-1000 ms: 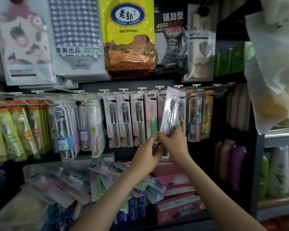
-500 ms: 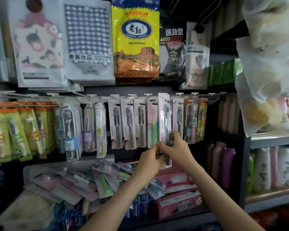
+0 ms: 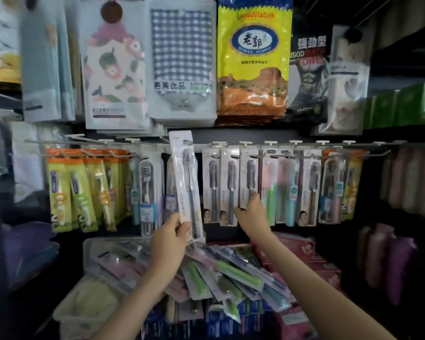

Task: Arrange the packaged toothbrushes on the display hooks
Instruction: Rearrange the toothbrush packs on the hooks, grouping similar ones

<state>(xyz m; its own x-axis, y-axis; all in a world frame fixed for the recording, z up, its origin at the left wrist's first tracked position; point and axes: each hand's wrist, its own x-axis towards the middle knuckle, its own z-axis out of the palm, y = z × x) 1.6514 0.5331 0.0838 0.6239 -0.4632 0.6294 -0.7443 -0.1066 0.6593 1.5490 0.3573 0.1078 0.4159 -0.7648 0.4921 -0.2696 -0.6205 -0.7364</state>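
Left hand (image 3: 171, 238): fingers curled round lower end of white card blister pack with grey toothbrush (image 3: 185, 177), upright, its top at the metal display hooks (image 3: 245, 143) | right hand (image 3: 252, 213): fingers against bottom of hanging grey-toothbrush pack (image 3: 248, 182), pinching or only touching, cannot tell | heap of loose packs (image 3: 221, 271) below.

Left hand (image 3: 168, 238) grips a packaged toothbrush (image 3: 185, 185) upright; at its three o'clock, right hand (image 3: 252, 212) touches the hanging toothbrush packs (image 3: 231, 187).
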